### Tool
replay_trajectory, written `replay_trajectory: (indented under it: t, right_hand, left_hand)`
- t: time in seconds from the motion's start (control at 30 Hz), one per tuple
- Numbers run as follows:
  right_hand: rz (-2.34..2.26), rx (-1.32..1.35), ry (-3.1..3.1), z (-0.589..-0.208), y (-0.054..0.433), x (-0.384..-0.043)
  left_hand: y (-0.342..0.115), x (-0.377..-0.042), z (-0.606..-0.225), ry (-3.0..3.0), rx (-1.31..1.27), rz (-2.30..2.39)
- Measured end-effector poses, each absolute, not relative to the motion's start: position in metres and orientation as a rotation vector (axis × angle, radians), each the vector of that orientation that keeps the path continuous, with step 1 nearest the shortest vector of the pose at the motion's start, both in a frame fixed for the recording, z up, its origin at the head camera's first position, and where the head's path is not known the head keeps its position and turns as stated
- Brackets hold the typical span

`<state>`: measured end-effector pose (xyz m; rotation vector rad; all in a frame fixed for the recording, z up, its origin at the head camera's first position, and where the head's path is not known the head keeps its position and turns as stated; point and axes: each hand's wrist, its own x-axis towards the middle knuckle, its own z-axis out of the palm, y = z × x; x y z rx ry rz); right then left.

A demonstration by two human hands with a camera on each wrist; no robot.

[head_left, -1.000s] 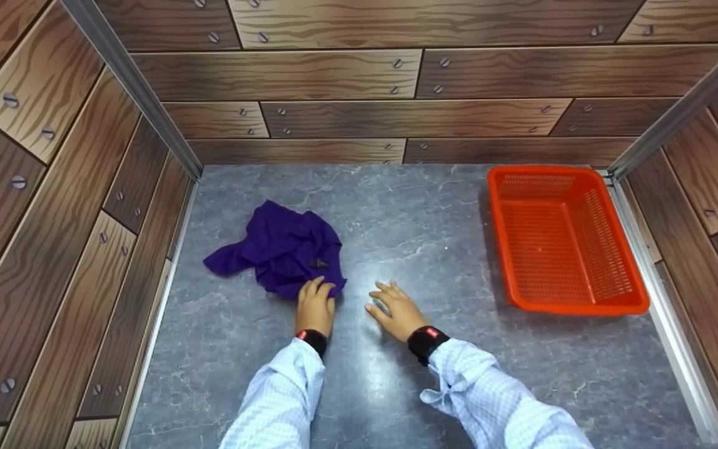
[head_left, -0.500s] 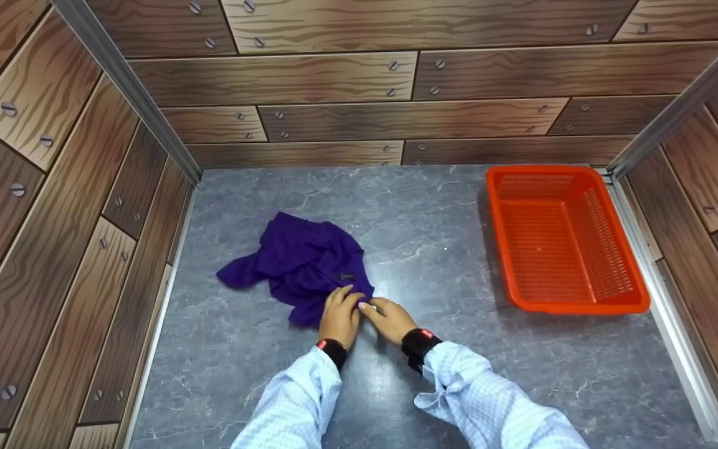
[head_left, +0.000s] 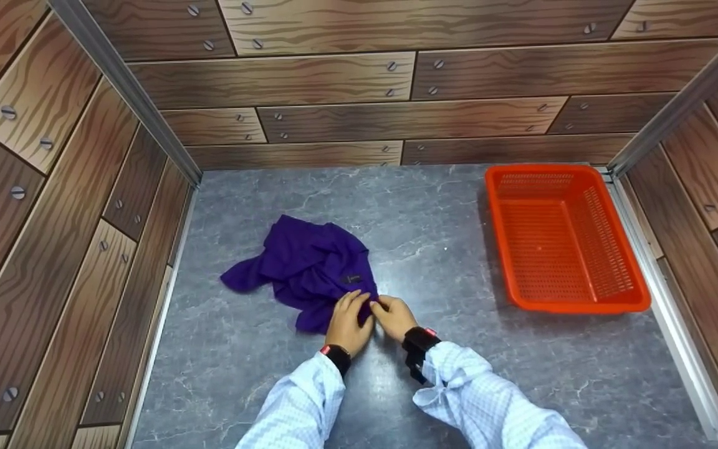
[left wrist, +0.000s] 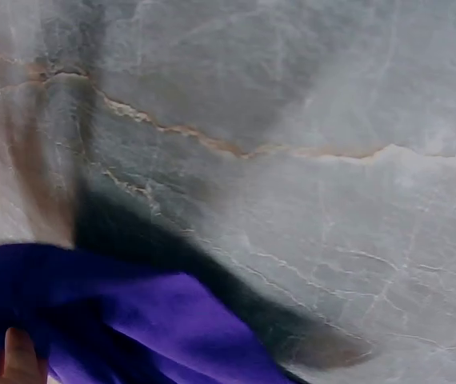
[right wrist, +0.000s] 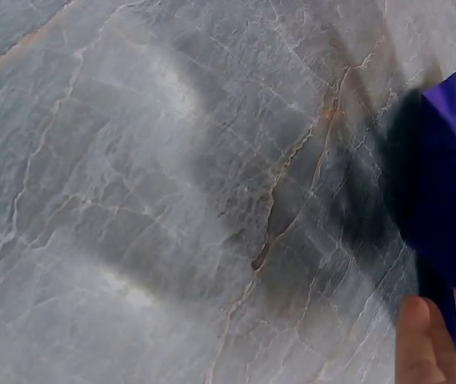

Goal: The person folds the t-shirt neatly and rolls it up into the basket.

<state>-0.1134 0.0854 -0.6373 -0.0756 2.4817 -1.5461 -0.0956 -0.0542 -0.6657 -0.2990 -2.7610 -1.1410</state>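
A crumpled purple garment (head_left: 318,255) with a small dark label lies on the grey marbled surface, left of centre in the head view. My left hand (head_left: 349,324) holds its near right edge, with the fingers bent over the cloth. Close beside it, my right hand (head_left: 396,318) pinches the garment's right corner between thumb and fingers. In the left wrist view, fingertips (left wrist: 18,356) press on the purple fabric at the lower left. The right wrist view has the fabric (right wrist: 452,192) at its right edge, just above the fingers (right wrist: 417,340).
An orange-red perforated plastic basket (head_left: 583,308) stands at the right, near the side wall. Wood-patterned panels (head_left: 334,75) enclose the grey surface (head_left: 434,243) at the back and both sides, with metal strips along the edges.
The garment has slid right and nearer to me with my left hand. My right hand, apart from it a second ago, has come left and taken hold of its corner.
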Motion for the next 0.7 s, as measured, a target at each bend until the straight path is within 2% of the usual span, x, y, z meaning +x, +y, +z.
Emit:
replay_trajectory:
  t: [0.27,0.7]
  right_hand:
    - [-1.71,0.05,2.341,-0.633,0.088,-0.118]
    - [-1.999,0.132,2.13,-0.609,0.088,-0.129]
  left_hand:
    - [-0.067,-0.09,-0.675,-2.664,-0.063,-1.201]
    - [-0.1,-0.096,-0.694,-2.434,0.783,-1.329]
